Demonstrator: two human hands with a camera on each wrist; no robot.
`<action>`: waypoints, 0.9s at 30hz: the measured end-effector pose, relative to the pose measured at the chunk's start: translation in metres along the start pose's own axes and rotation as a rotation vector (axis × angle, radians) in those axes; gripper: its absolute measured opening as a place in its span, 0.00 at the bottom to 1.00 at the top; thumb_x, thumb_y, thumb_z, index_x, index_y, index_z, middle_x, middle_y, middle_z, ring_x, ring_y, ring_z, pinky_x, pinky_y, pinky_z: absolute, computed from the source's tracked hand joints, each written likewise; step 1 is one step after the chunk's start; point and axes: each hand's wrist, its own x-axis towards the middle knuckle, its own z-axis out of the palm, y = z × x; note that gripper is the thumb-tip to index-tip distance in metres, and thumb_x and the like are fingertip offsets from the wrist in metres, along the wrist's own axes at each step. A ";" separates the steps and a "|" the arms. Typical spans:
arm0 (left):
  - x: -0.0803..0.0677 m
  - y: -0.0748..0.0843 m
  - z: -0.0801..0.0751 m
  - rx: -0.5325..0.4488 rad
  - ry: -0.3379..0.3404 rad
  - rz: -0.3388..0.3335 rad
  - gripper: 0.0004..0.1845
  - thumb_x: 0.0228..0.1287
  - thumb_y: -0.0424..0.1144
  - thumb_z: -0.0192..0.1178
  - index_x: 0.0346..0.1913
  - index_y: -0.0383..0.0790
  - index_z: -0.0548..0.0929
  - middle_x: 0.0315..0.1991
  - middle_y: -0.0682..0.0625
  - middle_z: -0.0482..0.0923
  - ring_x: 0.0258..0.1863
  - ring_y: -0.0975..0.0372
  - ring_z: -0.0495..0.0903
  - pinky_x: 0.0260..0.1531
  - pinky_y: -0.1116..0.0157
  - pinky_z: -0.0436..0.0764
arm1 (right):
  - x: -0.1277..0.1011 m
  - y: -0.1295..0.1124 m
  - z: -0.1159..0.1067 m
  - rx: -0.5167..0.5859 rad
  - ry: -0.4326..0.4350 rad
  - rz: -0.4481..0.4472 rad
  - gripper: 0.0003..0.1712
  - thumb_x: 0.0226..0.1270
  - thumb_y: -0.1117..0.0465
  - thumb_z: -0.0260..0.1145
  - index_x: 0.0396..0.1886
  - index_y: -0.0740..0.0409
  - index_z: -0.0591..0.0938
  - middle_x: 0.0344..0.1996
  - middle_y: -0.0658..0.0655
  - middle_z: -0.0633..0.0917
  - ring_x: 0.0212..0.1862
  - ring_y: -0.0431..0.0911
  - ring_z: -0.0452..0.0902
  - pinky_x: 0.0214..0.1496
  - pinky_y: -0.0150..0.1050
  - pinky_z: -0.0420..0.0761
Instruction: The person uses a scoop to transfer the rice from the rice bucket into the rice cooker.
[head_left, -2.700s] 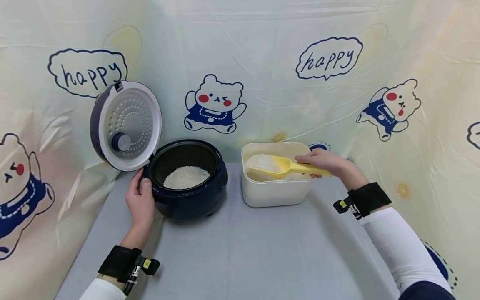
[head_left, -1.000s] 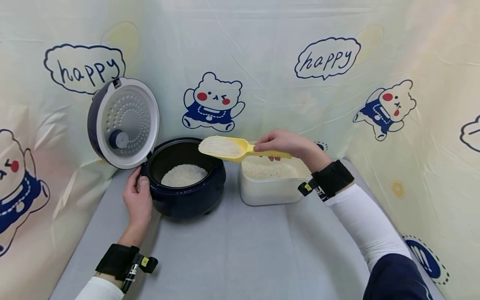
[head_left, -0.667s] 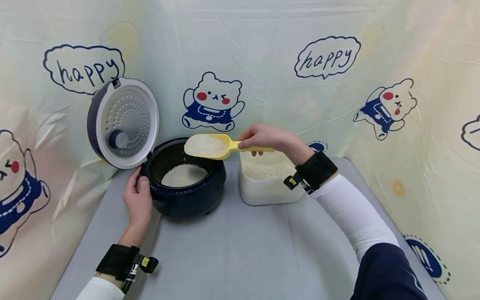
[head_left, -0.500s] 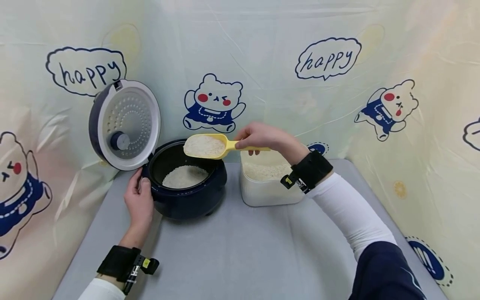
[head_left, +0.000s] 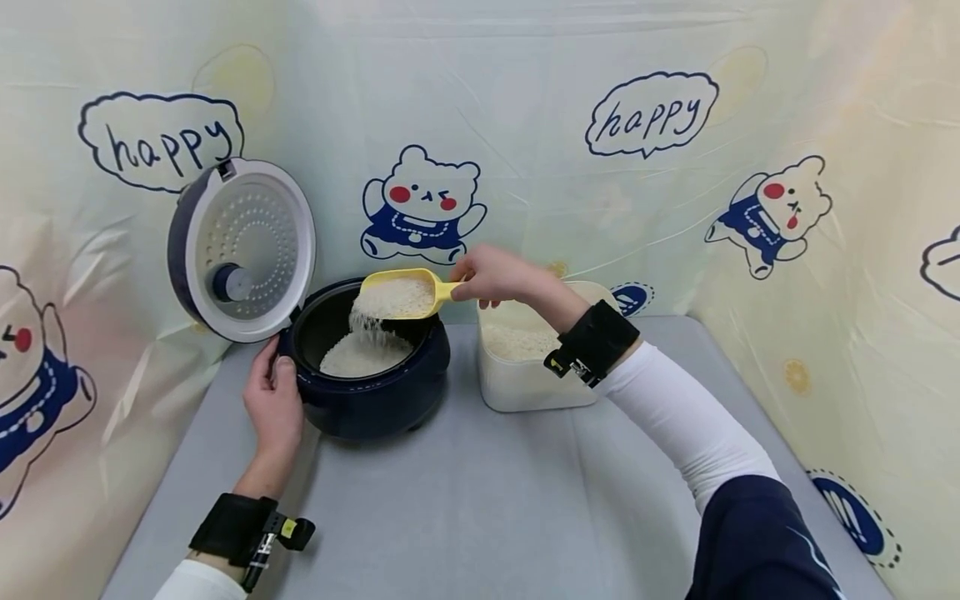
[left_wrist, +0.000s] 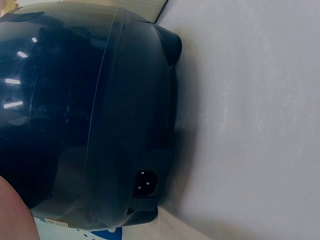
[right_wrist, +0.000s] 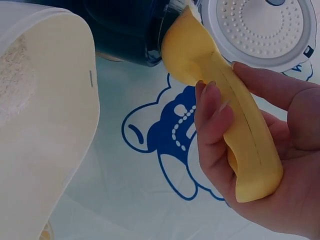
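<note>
A dark blue rice cooker (head_left: 375, 392) stands open on the grey table, its lid (head_left: 243, 250) raised at the left and white rice (head_left: 363, 354) in its pot. My left hand (head_left: 273, 400) rests against the cooker's left side, thumb on the rim. My right hand (head_left: 491, 275) grips the handle of a yellow scoop (head_left: 397, 296), which is tilted over the pot with rice spilling from its front edge. In the right wrist view my fingers (right_wrist: 212, 130) curl round the scoop handle (right_wrist: 240, 150). The left wrist view shows the cooker's dark wall (left_wrist: 100, 125) close up.
A white container (head_left: 532, 367) holding rice stands just right of the cooker, under my right forearm. A cartoon-printed curtain (head_left: 637, 167) closes the back and both sides. Grey tabletop (head_left: 487, 500) stretches in front of both vessels.
My right hand carried the loaded scoop from the white container leftward over the cooker and has tipped it, so rice now falls into the pot. The left hand has stayed on the cooker.
</note>
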 end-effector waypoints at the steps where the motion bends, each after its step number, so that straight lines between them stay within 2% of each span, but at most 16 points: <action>1: 0.000 -0.001 0.000 -0.001 0.002 0.000 0.24 0.77 0.40 0.48 0.70 0.41 0.80 0.61 0.49 0.80 0.46 0.69 0.72 0.47 0.75 0.69 | 0.000 -0.001 0.000 -0.010 0.000 -0.005 0.17 0.75 0.59 0.67 0.59 0.60 0.86 0.46 0.59 0.84 0.31 0.51 0.80 0.33 0.35 0.81; 7: -0.001 -0.001 0.001 -0.010 0.002 0.004 0.24 0.77 0.39 0.49 0.70 0.41 0.80 0.61 0.48 0.80 0.46 0.70 0.72 0.47 0.75 0.70 | 0.001 -0.005 0.000 -0.066 0.027 -0.055 0.15 0.75 0.61 0.66 0.56 0.61 0.87 0.42 0.58 0.85 0.32 0.53 0.79 0.32 0.35 0.80; 13: 0.001 -0.001 0.000 -0.006 -0.003 0.003 0.24 0.78 0.40 0.48 0.71 0.41 0.79 0.64 0.45 0.79 0.50 0.70 0.73 0.50 0.75 0.70 | 0.001 -0.010 0.005 -0.215 0.128 -0.143 0.14 0.74 0.61 0.66 0.54 0.60 0.89 0.39 0.55 0.86 0.36 0.46 0.74 0.39 0.34 0.73; 19: 0.001 0.000 -0.002 0.011 -0.017 -0.005 0.24 0.79 0.40 0.48 0.72 0.42 0.78 0.66 0.43 0.78 0.53 0.70 0.73 0.52 0.75 0.70 | -0.002 -0.018 0.012 -0.313 0.182 -0.133 0.16 0.75 0.60 0.65 0.57 0.59 0.88 0.44 0.55 0.87 0.40 0.47 0.75 0.42 0.36 0.72; 23: 0.000 0.001 -0.001 -0.007 -0.011 -0.008 0.24 0.78 0.40 0.48 0.72 0.42 0.78 0.64 0.45 0.78 0.51 0.69 0.72 0.50 0.75 0.70 | -0.003 -0.024 0.015 -0.360 0.197 -0.123 0.17 0.76 0.59 0.65 0.60 0.58 0.87 0.47 0.55 0.87 0.42 0.47 0.76 0.41 0.36 0.74; 27: 0.000 0.001 -0.002 -0.001 -0.008 -0.009 0.24 0.78 0.40 0.48 0.72 0.42 0.79 0.60 0.50 0.79 0.47 0.68 0.70 0.48 0.74 0.68 | -0.004 -0.025 0.020 -0.421 0.232 -0.125 0.18 0.76 0.59 0.65 0.61 0.56 0.86 0.51 0.55 0.87 0.46 0.48 0.78 0.44 0.39 0.79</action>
